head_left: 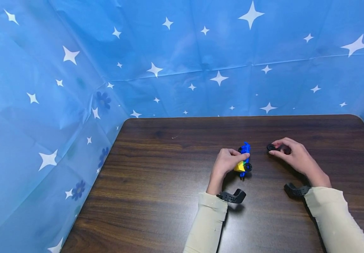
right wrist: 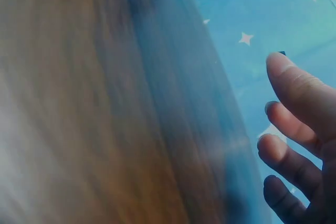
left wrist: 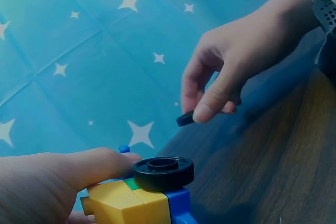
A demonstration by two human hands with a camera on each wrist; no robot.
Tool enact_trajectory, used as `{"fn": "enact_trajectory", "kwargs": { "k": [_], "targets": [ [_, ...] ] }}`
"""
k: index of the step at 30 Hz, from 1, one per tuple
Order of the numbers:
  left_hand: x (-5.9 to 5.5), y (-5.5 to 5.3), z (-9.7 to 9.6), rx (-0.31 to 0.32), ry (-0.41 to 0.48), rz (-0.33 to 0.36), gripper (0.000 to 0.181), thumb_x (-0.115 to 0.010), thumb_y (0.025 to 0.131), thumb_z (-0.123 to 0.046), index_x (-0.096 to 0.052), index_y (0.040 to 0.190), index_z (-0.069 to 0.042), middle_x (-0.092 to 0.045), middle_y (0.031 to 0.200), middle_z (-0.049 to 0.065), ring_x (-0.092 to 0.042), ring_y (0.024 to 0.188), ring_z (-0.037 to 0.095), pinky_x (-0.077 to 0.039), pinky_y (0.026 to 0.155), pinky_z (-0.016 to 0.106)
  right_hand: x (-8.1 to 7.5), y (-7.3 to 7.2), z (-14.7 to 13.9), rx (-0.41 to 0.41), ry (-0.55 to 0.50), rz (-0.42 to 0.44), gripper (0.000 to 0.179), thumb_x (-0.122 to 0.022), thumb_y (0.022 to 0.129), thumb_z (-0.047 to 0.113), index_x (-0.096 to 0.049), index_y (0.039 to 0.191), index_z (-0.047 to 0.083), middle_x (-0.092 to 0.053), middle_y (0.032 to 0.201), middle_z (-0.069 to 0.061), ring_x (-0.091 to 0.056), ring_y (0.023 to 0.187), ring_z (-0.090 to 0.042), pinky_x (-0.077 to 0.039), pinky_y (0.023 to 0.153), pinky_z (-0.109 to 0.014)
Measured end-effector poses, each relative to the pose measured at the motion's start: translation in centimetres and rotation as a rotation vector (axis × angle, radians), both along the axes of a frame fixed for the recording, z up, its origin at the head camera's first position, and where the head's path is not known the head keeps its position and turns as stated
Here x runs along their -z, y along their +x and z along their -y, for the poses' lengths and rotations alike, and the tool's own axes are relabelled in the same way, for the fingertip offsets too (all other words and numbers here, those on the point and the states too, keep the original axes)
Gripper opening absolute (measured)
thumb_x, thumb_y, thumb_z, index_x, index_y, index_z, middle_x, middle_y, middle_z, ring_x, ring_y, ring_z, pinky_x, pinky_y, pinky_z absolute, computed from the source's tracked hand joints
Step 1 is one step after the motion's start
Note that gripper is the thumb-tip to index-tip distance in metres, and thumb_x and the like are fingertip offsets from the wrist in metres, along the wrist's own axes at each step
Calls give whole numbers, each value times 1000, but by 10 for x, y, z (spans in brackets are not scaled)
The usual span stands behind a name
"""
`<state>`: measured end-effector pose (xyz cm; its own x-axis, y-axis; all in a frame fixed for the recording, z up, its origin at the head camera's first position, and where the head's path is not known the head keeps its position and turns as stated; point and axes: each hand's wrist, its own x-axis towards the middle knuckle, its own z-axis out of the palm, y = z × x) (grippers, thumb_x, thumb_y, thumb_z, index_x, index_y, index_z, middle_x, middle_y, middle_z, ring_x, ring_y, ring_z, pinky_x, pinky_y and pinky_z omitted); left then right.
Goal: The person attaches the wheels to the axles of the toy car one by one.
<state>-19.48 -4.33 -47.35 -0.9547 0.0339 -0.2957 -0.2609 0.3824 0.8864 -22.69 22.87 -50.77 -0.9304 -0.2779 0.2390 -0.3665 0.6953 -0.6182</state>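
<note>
A small toy car (head_left: 240, 166) of blue, yellow and green blocks is held between the thumb and fingers of my left hand (head_left: 225, 161). One black wheel (left wrist: 164, 174) shows large on its near side in the left wrist view. To the right, my right hand (head_left: 297, 157) pinches a loose black wheel (left wrist: 185, 118) between thumb and fingertips, apart from the car. Another dark piece (head_left: 286, 150) shows by the right fingers; whether it is held or lies on the table I cannot tell. In the right wrist view, the loose wheel is almost wholly hidden behind the thumb.
Both hands are over a dark wood-grain table (head_left: 144, 168) with rounded far corners. A blue sheet (head_left: 182, 45) with white stars hangs behind it and along the left. Black bands (head_left: 232, 196) sit at both wrists, by the cream sleeves (head_left: 207, 221).
</note>
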Motion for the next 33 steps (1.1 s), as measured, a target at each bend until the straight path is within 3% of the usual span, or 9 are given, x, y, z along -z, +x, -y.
{"fn": "enact_trajectory", "kwargs": {
  "k": [5, 18, 33],
  "targets": [
    [0, 0, -1, 2, -11, 3, 37, -81, 90, -42, -80, 96, -5, -72, 87, 3, -58, 68, 12, -45, 59, 24, 5, 7, 8, 42, -69, -23, 29, -75, 97, 27, -71, 120, 9, -67, 98, -6, -53, 77, -3, -42, 67, -18],
    [1, -1, -5, 3, -42, -20, 37, -82, 88, -42, -81, 93, -6, -72, 83, 2, -58, 65, 10, -45, 58, 23, 9, 15, 27, 32, -202, -125, 23, -79, 94, 15, -72, 115, 9, -64, 90, -1, -52, 78, 1, -38, 68, -17],
    [0, -1, -8, 22, -65, -17, 36, -82, 89, -42, -78, 92, -7, -70, 80, 2, -58, 64, 11, -46, 57, 23, 0, 24, 47, -43, -188, -165, 28, -79, 92, 11, -71, 119, 8, -66, 87, 0, -54, 79, 1, -42, 66, -21]
  ]
}}
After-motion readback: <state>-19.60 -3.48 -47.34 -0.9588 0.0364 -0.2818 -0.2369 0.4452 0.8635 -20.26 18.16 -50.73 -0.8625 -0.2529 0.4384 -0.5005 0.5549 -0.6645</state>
